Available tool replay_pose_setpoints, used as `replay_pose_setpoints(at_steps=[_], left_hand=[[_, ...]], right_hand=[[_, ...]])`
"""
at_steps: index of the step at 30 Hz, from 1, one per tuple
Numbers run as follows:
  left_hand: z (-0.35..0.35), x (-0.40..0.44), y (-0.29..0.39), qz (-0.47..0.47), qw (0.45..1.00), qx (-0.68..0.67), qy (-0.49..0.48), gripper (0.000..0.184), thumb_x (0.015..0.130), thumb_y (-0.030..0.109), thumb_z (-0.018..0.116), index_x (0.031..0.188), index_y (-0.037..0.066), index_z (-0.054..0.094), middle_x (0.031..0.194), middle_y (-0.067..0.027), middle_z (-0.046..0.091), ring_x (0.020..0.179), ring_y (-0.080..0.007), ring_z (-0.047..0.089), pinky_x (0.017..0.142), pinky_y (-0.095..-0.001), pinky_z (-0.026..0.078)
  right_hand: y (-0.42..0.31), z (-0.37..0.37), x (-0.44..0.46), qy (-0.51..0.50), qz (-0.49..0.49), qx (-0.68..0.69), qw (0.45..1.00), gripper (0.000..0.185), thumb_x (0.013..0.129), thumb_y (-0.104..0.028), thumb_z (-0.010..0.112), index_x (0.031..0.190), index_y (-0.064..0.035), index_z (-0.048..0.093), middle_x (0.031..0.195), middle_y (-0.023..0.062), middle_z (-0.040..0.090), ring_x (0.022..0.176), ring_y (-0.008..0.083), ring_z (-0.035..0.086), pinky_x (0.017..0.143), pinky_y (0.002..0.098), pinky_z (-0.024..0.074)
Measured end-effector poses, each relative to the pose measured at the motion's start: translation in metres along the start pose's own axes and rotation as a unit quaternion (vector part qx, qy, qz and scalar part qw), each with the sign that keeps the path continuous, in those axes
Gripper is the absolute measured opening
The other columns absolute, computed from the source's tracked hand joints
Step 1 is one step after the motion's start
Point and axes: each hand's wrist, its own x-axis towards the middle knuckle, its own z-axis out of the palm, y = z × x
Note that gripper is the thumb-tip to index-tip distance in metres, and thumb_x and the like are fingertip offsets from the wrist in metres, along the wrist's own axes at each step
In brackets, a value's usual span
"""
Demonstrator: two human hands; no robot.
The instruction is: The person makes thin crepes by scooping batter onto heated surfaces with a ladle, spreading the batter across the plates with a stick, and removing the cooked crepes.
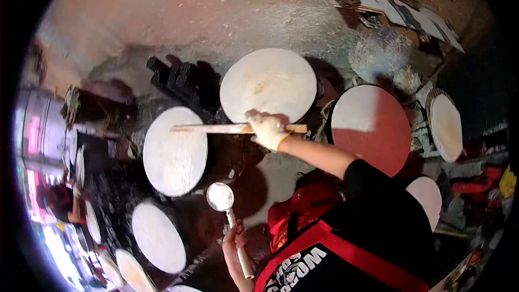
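A long flat wooden stick [216, 128] is gripped in my right hand [267, 130], which wears a pale glove. Its far end lies over the round white disc [175, 157] on the left. Just beyond the glove is a larger round disc [268, 84] with a brownish mark at its middle. Lower down, my left hand [234, 236] is closed around the handle of a ladle [220, 197], whose round bowl looks white inside. That hand is bare. To the right is another disc [370, 130], white in one part and reddish over the rest.
More round discs [159, 237] line the lower left. Dark cylinders [181, 81] stand by the wall. At the far left, another person [62, 203] is beside more discs. A white shelf [392, 11] holds dark objects at the upper right.
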Motion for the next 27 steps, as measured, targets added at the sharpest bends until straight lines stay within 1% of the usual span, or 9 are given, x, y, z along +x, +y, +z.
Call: replay_pose_setpoints(at_steps=[3, 4, 6, 13, 15, 18, 22, 26, 27], left_hand=[[0.04, 0.009, 0.01, -0.06, 0.996, 0.004, -0.073, 0.024, 0.094, 0.007, 0.038, 0.113, -0.008, 0.041, 0.073, -0.0035, 0.043, 0.053, -0.0062, 0.038, 0.044, -0.0167, 0.034], [0.049, 0.01, 0.005, 0.03, 0.996, 0.078, 0.031, 0.022, 0.094, 0.008, 0.039, 0.111, -0.005, 0.042, 0.074, -0.0039, 0.042, 0.053, -0.0075, 0.037, 0.042, -0.0182, 0.034], [0.053, 0.025, 0.03, -0.148, 0.971, -0.18, -0.047, 0.023, 0.095, 0.012, 0.039, 0.113, -0.003, 0.042, 0.075, -0.0037, 0.039, 0.055, -0.0093, 0.036, 0.041, -0.0208, 0.033], [0.01, 0.127, 0.152, -0.252, 0.965, 0.032, -0.065, 0.025, 0.095, 0.012, 0.038, 0.115, -0.003, 0.042, 0.076, -0.0034, 0.04, 0.055, -0.0092, 0.035, 0.04, -0.0206, 0.033], [-0.009, 0.143, 0.157, -0.289, 0.951, 0.062, -0.094, 0.026, 0.095, 0.013, 0.038, 0.115, -0.003, 0.042, 0.076, -0.0034, 0.04, 0.055, -0.0092, 0.035, 0.04, -0.0206, 0.032], [0.03, 0.124, 0.132, -0.218, 0.97, 0.102, -0.029, 0.028, 0.095, 0.014, 0.04, 0.117, -0.003, 0.044, 0.075, -0.003, 0.04, 0.054, -0.01, 0.035, 0.038, -0.0195, 0.03], [0.067, 0.132, 0.099, -0.266, 0.955, 0.096, -0.092, 0.023, 0.094, 0.011, 0.043, 0.111, -0.003, 0.046, 0.073, -0.0025, 0.041, 0.053, -0.0096, 0.035, 0.039, -0.0197, 0.031], [0.085, 0.128, 0.063, -0.265, 0.957, 0.092, -0.074, 0.02, 0.093, 0.009, 0.043, 0.106, -0.005, 0.048, 0.069, -0.0025, 0.04, 0.052, -0.0093, 0.035, 0.039, -0.0197, 0.031], [0.083, 0.133, 0.054, -0.272, 0.953, 0.099, -0.09, 0.019, 0.092, 0.008, 0.042, 0.105, -0.006, 0.048, 0.069, -0.0029, 0.041, 0.052, -0.0095, 0.035, 0.039, -0.0196, 0.031]], right_hand=[[-0.015, 0.087, 0.052, 0.303, 0.016, -0.01, 0.953, 0.059, 0.085, -0.033, 0.049, 0.132, -0.0014, 0.033, 0.104, 0.0147, 0.056, 0.057, 0.0157, 0.051, 0.035, 0.0292, 0.0392], [-0.017, 0.063, 0.052, 0.179, 0.038, 0.06, 0.981, 0.049, 0.085, -0.028, 0.049, 0.126, -0.0021, 0.041, 0.099, 0.0134, 0.058, 0.061, 0.0171, 0.054, 0.038, 0.0309, 0.0417], [-0.02, 0.037, 0.05, 0.025, 0.078, 0.101, 0.992, 0.033, 0.083, -0.02, 0.051, 0.111, -0.0033, 0.053, 0.089, 0.0105, 0.062, 0.069, 0.0198, 0.06, 0.044, 0.034, 0.0458], [-0.042, 0.05, 0.092, 0.128, 0.151, 0.192, 0.961, 0.014, 0.072, -0.016, 0.06, 0.075, -0.0045, 0.067, 0.079, 0.014, 0.065, 0.072, 0.0288, 0.065, 0.061, 0.0402, 0.0514], [-0.017, 0.065, 0.09, 0.252, 0.177, 0.33, 0.893, 0.019, 0.078, -0.017, 0.055, 0.073, -0.0017, 0.065, 0.077, 0.019, 0.063, 0.068, 0.0289, 0.063, 0.059, 0.0402, 0.0496], [0.047, -0.03, 0.04, 0.105, 0.297, 0.419, 0.851, 0.022, 0.084, -0.026, 0.053, 0.087, -0.0057, 0.062, 0.08, 0.0155, 0.062, 0.08, 0.0258, 0.06, 0.062, 0.0422, 0.0471], [0.216, -0.045, -0.016, 0.426, 0.282, 0.369, 0.776, 0.016, 0.082, -0.016, 0.053, 0.083, -0.007, 0.067, 0.079, 0.0102, 0.064, 0.074, 0.0198, 0.06, 0.069, 0.0342, 0.0473], [0.348, -0.113, -0.161, 0.522, 0.412, 0.518, 0.538, 0.032, 0.088, -0.031, 0.054, 0.096, -0.0016, 0.064, 0.079, 0.0071, 0.062, 0.07, 0.0156, 0.056, 0.064, 0.031, 0.0447], [0.329, -0.149, -0.209, 0.558, 0.435, 0.388, 0.59, 0.033, 0.083, -0.028, 0.063, 0.099, 0.0002, 0.064, 0.08, 0.007, 0.063, 0.067, 0.0139, 0.055, 0.061, 0.0288, 0.0432]])
